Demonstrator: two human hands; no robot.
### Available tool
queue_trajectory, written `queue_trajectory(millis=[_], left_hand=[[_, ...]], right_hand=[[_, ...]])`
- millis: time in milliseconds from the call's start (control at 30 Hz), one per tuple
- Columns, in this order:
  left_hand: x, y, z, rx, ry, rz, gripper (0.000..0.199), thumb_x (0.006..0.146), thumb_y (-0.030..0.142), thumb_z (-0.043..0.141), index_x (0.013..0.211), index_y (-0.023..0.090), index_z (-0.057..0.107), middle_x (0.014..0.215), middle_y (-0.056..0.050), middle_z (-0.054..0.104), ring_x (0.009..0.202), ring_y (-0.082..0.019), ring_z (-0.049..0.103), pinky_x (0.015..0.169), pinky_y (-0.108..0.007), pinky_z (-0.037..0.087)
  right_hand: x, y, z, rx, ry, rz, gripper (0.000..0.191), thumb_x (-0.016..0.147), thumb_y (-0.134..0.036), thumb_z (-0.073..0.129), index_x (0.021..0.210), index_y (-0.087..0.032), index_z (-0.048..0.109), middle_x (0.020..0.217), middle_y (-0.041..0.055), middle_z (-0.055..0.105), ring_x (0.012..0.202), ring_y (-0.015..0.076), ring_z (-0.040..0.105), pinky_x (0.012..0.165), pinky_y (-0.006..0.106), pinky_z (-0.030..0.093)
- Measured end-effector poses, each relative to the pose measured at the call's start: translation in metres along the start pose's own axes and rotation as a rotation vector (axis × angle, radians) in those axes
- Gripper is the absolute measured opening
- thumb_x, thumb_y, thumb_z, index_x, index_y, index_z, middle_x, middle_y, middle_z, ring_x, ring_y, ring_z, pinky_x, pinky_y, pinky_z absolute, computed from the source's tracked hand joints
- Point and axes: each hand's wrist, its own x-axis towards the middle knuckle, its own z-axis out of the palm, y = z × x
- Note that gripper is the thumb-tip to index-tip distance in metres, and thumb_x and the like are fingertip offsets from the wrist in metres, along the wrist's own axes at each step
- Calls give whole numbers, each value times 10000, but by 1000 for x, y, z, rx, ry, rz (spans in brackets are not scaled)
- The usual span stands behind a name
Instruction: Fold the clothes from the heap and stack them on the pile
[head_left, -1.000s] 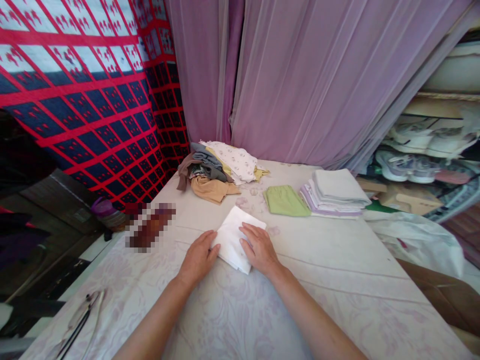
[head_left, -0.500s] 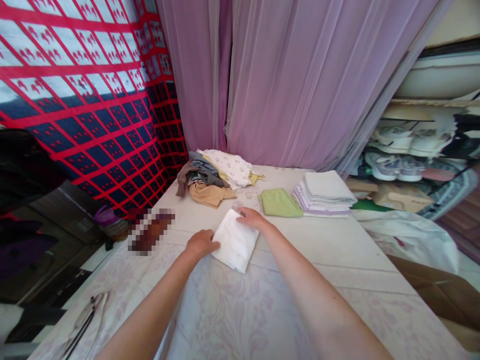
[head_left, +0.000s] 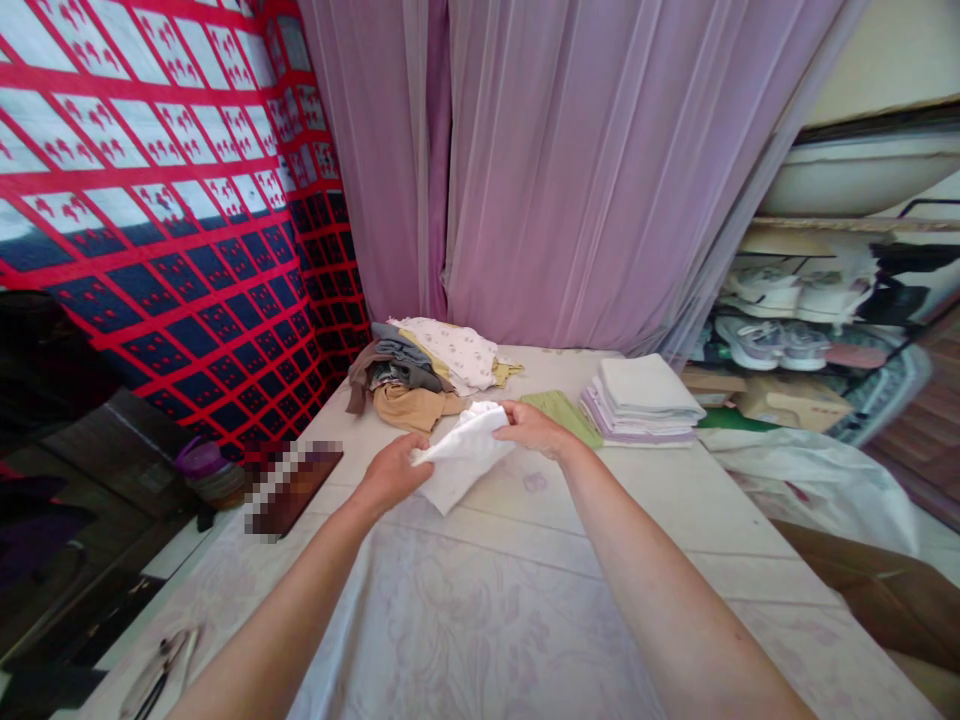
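A folded white cloth (head_left: 461, 465) is held up between my two hands, tilted, its lower corner hanging toward the bed or table surface. My left hand (head_left: 394, 472) pinches its left edge between thumb and fingers. At the upper right corner, my right hand (head_left: 531, 428) grips it the same way. Just right of that hand lies a folded green garment (head_left: 559, 415), partly hidden by it. Beyond it stands a stack of folded white and purple-edged cloths (head_left: 645, 400). Behind my hands is a heap of loose clothes (head_left: 420, 375) in brown, grey, tan and patterned white.
A blurred-out dark red item (head_left: 300, 490) lies near the left edge. Glasses or a similar thin-framed item (head_left: 161, 665) rest at the lower left corner. Purple curtains (head_left: 562, 180) hang at the back. Shelves with shoes (head_left: 776, 340) stand right, past a white bag (head_left: 817, 480).
The white cloth was lying flat with my left hand loosely at its edge. Now both hands grip it and it is lifted and tilted. The camera view has shifted slightly.
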Motion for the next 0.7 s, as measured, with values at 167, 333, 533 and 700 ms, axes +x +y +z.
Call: queue_trajectory(millis=[167,333,533,700], left_hand=[[-26,-2,26,99,131,395,318,699,64,491,945,231,602,1117,-51,648,1104,-219,553,1011,-381,385],[-63,-36,71,20,-18,397,303,705,99,510,934,259,629,1120,-36,670,1165,-238,540,1088,-452,308],[-48,-41,68,-6,90,344,267,834,261,494,1047,231,652,1123,-74,673,1125,-229,564,1032,-405,388],[-38,-38,79,139,-99,433,399,865,382,514,1243,274,586,1408,-67,480,1355,-278,337,1121,-511,204]], right_hand=[[-53,35,8,-385,305,-286,339,668,-84,529,965,-190,652,1027,65,685,1008,209,593,899,355,443],[-111,90,27,-604,262,-251,471,649,31,408,886,-263,690,1088,16,688,1106,183,565,969,390,410],[-116,69,30,-578,374,-221,347,773,-70,431,933,-246,683,1020,37,698,986,173,607,901,339,458],[-110,56,59,-629,275,-293,218,860,-227,494,972,-242,681,1015,54,685,974,199,583,868,362,455]])
